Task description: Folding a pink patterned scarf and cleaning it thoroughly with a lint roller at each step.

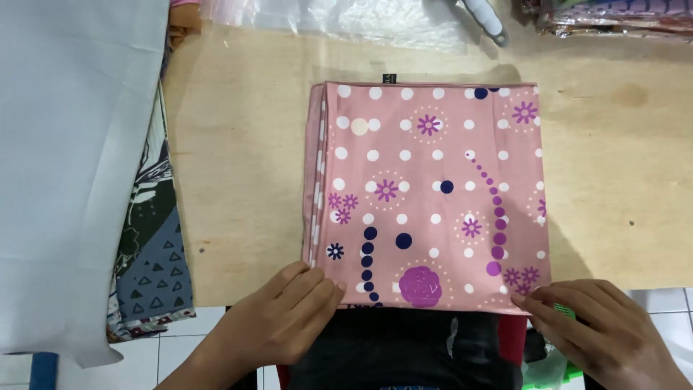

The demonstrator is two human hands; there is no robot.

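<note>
Lying along the far edge of the wooden table [238, 144], a crumpled sheet of clear plastic [346, 22] spreads beside a white-handled tool [485, 18], whose upper part is cut off by the frame. In the far right corner sit wrapped packs of patterned cloth [613, 18], only partly in view. On the left a large pale grey sheet [72, 159] hangs over the table's edge, and just beside it a stack of dark printed fabrics [151, 253] with triangles and leaf shapes shows from beneath. None of these lies between the hands and the cloth.

The folded pink fabric [429, 195], dotted white with purple flowers and navy spots, lies flat in the middle of the table, roughly square, its sides running square to the table's edges. Its layered fold faces left, where several plies show as stripes, and a small dark tag [390, 78] pokes out at the far edge. The near edge hangs just past the table's rim.

The left hand [278, 318] rests at the near left corner, fingers extended together, touching the cloth. The right hand [603, 328] is at the near right corner, fingertips pinching the fabric's edge. A small green thing under the right hand is too hidden to identify. The person's lap below is dark and unclear.
</note>
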